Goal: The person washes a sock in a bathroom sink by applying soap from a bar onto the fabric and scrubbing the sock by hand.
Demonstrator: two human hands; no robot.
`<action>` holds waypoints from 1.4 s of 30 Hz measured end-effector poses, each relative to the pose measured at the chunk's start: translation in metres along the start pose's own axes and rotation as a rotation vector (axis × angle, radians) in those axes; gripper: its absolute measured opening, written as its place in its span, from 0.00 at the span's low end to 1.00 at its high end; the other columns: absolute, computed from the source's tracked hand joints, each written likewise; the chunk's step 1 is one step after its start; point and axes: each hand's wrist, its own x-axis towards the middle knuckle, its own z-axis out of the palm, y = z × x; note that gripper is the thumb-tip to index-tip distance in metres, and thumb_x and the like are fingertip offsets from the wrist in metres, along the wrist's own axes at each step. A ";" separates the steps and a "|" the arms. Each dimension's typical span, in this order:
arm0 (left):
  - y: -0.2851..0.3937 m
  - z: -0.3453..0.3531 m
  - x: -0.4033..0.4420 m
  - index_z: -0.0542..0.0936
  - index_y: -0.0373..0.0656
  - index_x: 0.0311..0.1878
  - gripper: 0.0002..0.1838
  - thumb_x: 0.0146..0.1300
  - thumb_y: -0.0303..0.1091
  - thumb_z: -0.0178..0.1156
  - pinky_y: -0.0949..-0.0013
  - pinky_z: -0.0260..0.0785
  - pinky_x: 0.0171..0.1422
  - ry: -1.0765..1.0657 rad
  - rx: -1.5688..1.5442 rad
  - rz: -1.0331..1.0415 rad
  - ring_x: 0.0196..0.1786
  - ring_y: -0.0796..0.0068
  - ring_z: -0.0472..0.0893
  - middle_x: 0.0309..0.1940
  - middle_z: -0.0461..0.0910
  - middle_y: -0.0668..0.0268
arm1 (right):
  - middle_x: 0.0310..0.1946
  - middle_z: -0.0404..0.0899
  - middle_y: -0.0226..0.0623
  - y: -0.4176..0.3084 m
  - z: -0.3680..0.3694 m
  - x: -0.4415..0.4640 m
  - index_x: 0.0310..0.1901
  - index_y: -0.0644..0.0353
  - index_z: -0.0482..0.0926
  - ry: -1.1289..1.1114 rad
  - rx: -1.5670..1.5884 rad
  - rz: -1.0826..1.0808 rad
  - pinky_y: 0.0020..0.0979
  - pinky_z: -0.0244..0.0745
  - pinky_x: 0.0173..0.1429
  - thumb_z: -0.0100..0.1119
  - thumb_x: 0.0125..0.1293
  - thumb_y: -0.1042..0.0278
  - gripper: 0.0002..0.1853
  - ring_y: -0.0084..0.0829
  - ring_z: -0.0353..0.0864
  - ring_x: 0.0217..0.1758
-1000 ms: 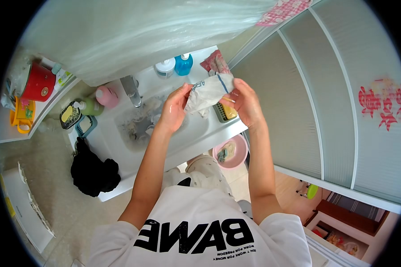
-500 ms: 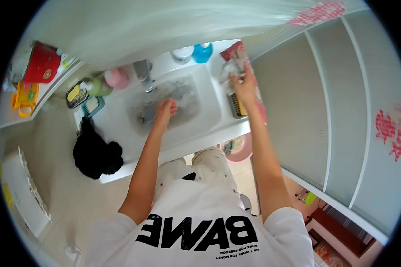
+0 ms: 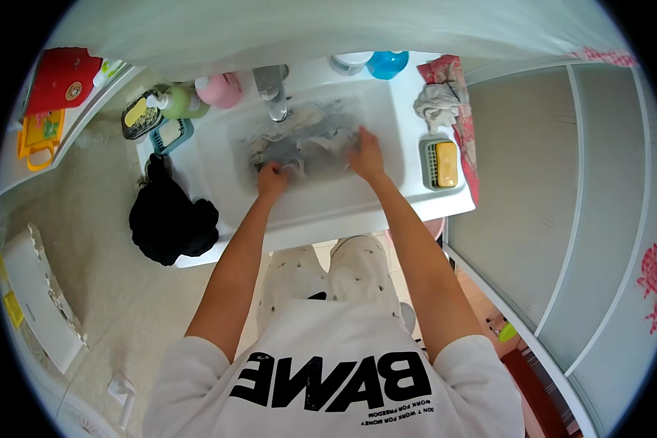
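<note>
Murky grey water fills the white sink (image 3: 376, 191), with wet grey and white cloth (image 3: 310, 150) lying in it. My left hand (image 3: 272, 180) is at the near left of the water, its fingers closed at the edge of a pale piece of that cloth. On the right side of the water is my right hand (image 3: 366, 155), thumb and fingers apart beside the cloth, its fingertips partly hidden by the murk. A crumpled grey-white wet cloth (image 3: 439, 106) rests on the right ledge, apart from both hands.
A yellow soap bar (image 3: 446, 165) sits in a dish on the right ledge. Black cloth (image 3: 169, 223) is bunched at the left rim. The faucet (image 3: 271, 93) stands at the back, near a pink bottle (image 3: 220, 90), a green pump bottle (image 3: 182, 103) and a blue bottle (image 3: 387, 65).
My right hand has let go of the grey-white cloth on the right ledge and moved left into the sink. My left hand has lowered to the cloth in the water. The view has shifted.
</note>
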 end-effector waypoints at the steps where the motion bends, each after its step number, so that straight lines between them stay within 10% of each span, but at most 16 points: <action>1: 0.001 -0.001 -0.001 0.77 0.42 0.44 0.15 0.54 0.36 0.62 0.60 0.72 0.44 0.030 -0.200 -0.100 0.38 0.58 0.80 0.35 0.79 0.58 | 0.57 0.69 0.52 -0.006 0.007 0.001 0.65 0.58 0.62 0.045 -0.001 0.102 0.44 0.66 0.62 0.63 0.56 0.61 0.36 0.52 0.69 0.59; 5: -0.018 0.010 0.000 0.73 0.43 0.44 0.13 0.60 0.37 0.60 0.64 0.73 0.40 0.296 -0.226 -0.082 0.38 0.66 0.79 0.36 0.76 0.63 | 0.57 0.71 0.51 -0.026 0.086 0.000 0.64 0.60 0.63 0.199 0.111 0.278 0.45 0.67 0.61 0.62 0.56 0.60 0.34 0.51 0.70 0.59; 11: 0.050 -0.028 -0.019 0.72 0.45 0.47 0.18 0.63 0.47 0.60 0.65 0.73 0.48 -0.464 -1.560 -0.443 0.41 0.69 0.78 0.39 0.76 0.64 | 0.40 0.80 0.49 -0.096 0.123 -0.034 0.48 0.59 0.76 0.085 0.505 0.155 0.42 0.73 0.49 0.62 0.56 0.61 0.19 0.47 0.79 0.44; 16: 0.027 -0.034 0.028 0.72 0.41 0.46 0.23 0.66 0.55 0.54 0.67 0.73 0.45 -0.874 -2.002 -0.645 0.38 0.71 0.76 0.38 0.75 0.64 | 0.26 0.79 0.44 -0.189 0.044 -0.088 0.35 0.60 0.78 -0.038 0.563 0.057 0.37 0.73 0.38 0.60 0.59 0.59 0.12 0.42 0.80 0.31; 20: 0.026 -0.028 0.026 0.73 0.41 0.36 0.24 0.67 0.57 0.50 0.65 0.72 0.42 -1.456 -2.007 -0.184 0.34 0.71 0.74 0.31 0.75 0.68 | 0.18 0.76 0.47 -0.201 0.038 -0.097 0.31 0.59 0.78 0.015 0.305 -0.021 0.42 0.71 0.29 0.57 0.62 0.59 0.11 0.49 0.78 0.22; 23: 0.037 -0.038 -0.002 0.70 0.45 0.29 0.23 0.66 0.57 0.51 0.69 0.71 0.39 -1.006 -1.797 -0.004 0.31 0.75 0.74 0.25 0.73 0.71 | 0.18 0.76 0.50 -0.200 0.037 -0.089 0.28 0.59 0.79 0.085 0.135 0.001 0.45 0.71 0.28 0.53 0.63 0.58 0.14 0.51 0.78 0.23; 26: 0.069 -0.051 -0.034 0.69 0.50 0.28 0.21 0.69 0.56 0.48 0.66 0.72 0.39 -0.397 -1.434 -0.240 0.31 0.74 0.74 0.24 0.72 0.72 | 0.21 0.78 0.50 -0.204 0.029 -0.077 0.27 0.59 0.80 0.101 0.063 0.071 0.46 0.74 0.32 0.51 0.63 0.56 0.16 0.51 0.80 0.27; 35: 0.106 -0.117 -0.082 0.72 0.49 0.49 0.20 0.72 0.56 0.42 0.63 0.65 0.56 -0.203 -1.106 -0.049 0.38 0.74 0.75 0.37 0.76 0.71 | 0.22 0.78 0.40 -0.161 -0.020 -0.069 0.28 0.60 0.77 0.193 0.575 -0.005 0.35 0.67 0.31 0.55 0.66 0.59 0.14 0.35 0.77 0.27; 42: 0.114 -0.140 -0.100 0.73 0.45 0.51 0.15 0.70 0.44 0.53 0.64 0.69 0.54 -0.612 -1.299 0.381 0.44 0.74 0.76 0.45 0.75 0.67 | 0.34 0.79 0.32 -0.173 -0.054 -0.102 0.35 0.62 0.78 0.161 0.514 -0.226 0.28 0.71 0.42 0.62 0.60 0.69 0.07 0.28 0.76 0.34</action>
